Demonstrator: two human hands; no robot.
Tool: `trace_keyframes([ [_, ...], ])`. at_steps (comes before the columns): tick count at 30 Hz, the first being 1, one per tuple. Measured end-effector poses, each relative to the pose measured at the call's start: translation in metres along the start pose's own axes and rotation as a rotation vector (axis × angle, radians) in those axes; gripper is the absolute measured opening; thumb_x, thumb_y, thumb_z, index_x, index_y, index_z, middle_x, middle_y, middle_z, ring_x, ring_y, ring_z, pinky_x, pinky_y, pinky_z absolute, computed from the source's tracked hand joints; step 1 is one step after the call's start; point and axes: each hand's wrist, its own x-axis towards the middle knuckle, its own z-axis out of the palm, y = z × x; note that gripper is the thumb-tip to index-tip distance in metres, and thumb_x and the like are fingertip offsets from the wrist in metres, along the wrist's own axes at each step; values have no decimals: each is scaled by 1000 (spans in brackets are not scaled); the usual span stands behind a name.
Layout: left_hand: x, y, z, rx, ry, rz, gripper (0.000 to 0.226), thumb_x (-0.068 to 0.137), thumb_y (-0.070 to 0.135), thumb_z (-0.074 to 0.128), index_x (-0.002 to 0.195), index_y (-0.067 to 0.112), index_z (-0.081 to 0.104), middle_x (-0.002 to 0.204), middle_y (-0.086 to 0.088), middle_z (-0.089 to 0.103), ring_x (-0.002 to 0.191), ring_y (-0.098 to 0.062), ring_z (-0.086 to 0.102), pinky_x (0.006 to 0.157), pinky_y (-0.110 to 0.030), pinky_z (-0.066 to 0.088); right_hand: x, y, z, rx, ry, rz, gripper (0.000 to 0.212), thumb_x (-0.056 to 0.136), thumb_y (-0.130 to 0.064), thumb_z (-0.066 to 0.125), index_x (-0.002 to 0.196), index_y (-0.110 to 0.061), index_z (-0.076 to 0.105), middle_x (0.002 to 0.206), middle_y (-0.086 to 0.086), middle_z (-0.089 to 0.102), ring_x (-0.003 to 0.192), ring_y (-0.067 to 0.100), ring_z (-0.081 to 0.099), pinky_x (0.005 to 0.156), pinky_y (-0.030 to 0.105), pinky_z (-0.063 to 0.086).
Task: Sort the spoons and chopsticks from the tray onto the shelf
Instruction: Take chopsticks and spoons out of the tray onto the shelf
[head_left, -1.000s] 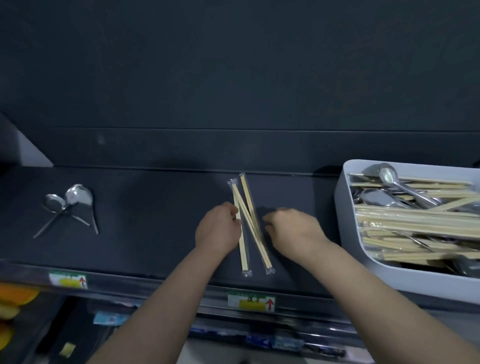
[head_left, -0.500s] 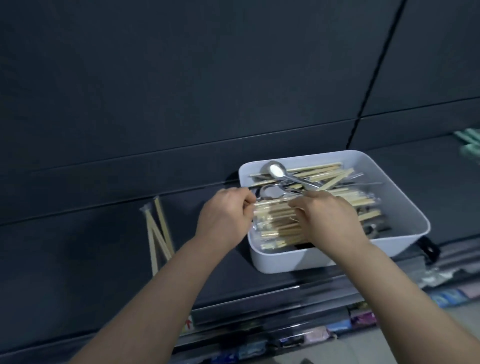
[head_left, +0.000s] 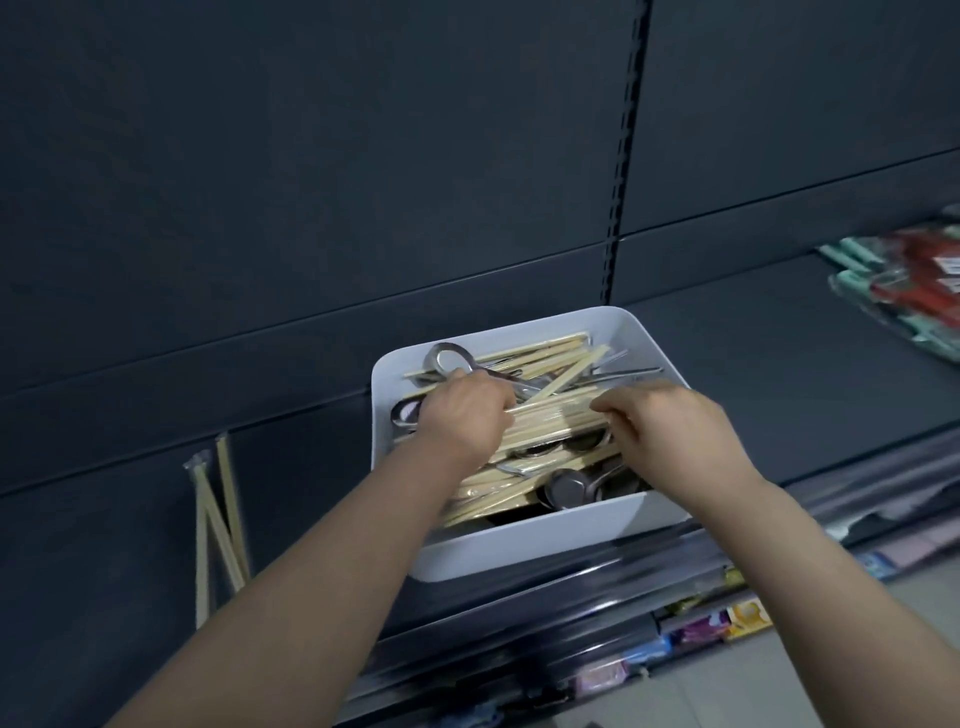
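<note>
Head view, looking down into the white tray (head_left: 519, 551) at the front edge of the shelf (head_left: 130, 519), heaped with wrapped chopsticks (head_left: 556, 418) and metal spoons (head_left: 569, 488) in a tangle. Over the left end of a pale packet near the top of the heap, the left hand (head_left: 462, 415), curled round it; at the same packet's right end, the right hand (head_left: 670, 421), fingers (head_left: 618, 405) bent and pinching. Grasping at both ends, by the look of it.

Judged mid-pick: chopsticks about to come out for the shelf. To do it well:

- Lift level, both ends together and straight up, so as not to drag the spoon handles lying across and beneath.
- Keep the pinch on the sticks themselves, not on loose wrapper alone, or risk a slip.
- Check for stray packets clinging by the plastic and shed them over the tray.
- Carry left and lay down beside the chopstick packets (head_left: 234, 509) already on the shelf, well apart from the tray, aligned with them rather than crossed.

Plenty of spoons and chopsticks left to sort.
</note>
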Motion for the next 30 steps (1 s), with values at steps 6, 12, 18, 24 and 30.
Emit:
trace_keyframes([
  [6, 10, 10, -3, 13, 42, -92, 15, 90, 11, 49, 93, 12, 64, 98, -7, 61, 102, -27, 52, 70, -36, 40, 12, 12, -6, 20, -3, -22, 31, 92, -18, 49, 110, -34, 68, 97, -5, 70, 92, 22, 63, 67, 33, 52],
  [12, -1, 2, -25, -303, 390, -255, 16, 101, 27, 40, 101, 14, 51, 85, 1, 63, 76, -25, 56, 67, -39, 44, 41, 4, 11, -16, -206, -120, 30, 92, -20, 51, 114, -36, 63, 106, -2, 67, 97, 22, 62, 69, 30, 45],
  [18, -16, -8, -26, -378, 369, -366, 13, 102, 29, 39, 101, 19, 47, 80, 6, 65, 74, -18, 61, 65, -38, 49, 63, -8, 24, -86, -309, -225, 28, 91, -27, 55, 118, -30, 63, 116, 1, 61, 112, 24, 52, 87, 36, 46],
  [24, -13, -9, -16, -459, 191, -335, 10, 97, 23, 52, 88, 21, 55, 88, -1, 65, 92, -27, 60, 82, -37, 47, 59, 7, 2, -96, -213, 24, 22, 92, -28, 54, 111, -24, 65, 108, 4, 56, 101, 27, 56, 71, 32, 45],
  [30, -6, 9, -15, -339, 17, -294, 13, 90, 29, 59, 85, 20, 68, 87, 0, 68, 90, -23, 61, 79, -35, 51, 54, 18, -21, -67, -224, 229, 13, 91, -25, 50, 97, -15, 56, 89, 6, 57, 76, 30, 46, 63, 30, 35],
])
